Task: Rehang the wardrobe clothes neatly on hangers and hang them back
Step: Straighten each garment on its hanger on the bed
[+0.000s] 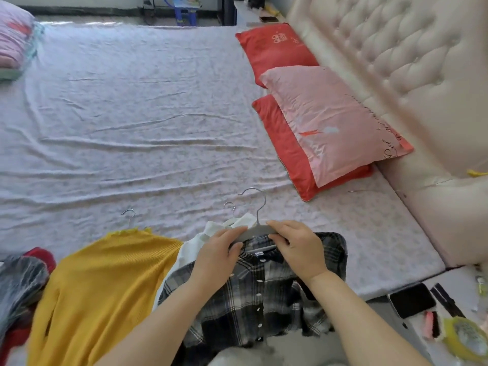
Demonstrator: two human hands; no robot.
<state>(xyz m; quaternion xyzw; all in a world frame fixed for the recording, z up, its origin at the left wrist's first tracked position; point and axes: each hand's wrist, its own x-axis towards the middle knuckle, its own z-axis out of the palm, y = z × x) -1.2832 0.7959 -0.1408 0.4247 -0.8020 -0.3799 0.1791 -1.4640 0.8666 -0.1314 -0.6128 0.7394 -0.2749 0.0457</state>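
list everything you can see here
plaid shirt: 1, grey-white, bottom centre
hanger: 1, grey, at shirt collar
yellow top: 1, yellow, left of shirt
white top: 1, white, under shirt
hooks: 2, metal, above both tops
clothes pile: 1, grey and red, far left
red pillows: 2, red, by headboard
pink pillow: 1, pink, on red pillow
headboard: 1, cream, right
sheet: 1, pale, spread wide
phone: 1, black, lower right
tape: 1, yellow, lower right
hands: 2, both on hanger: left hand, right hand
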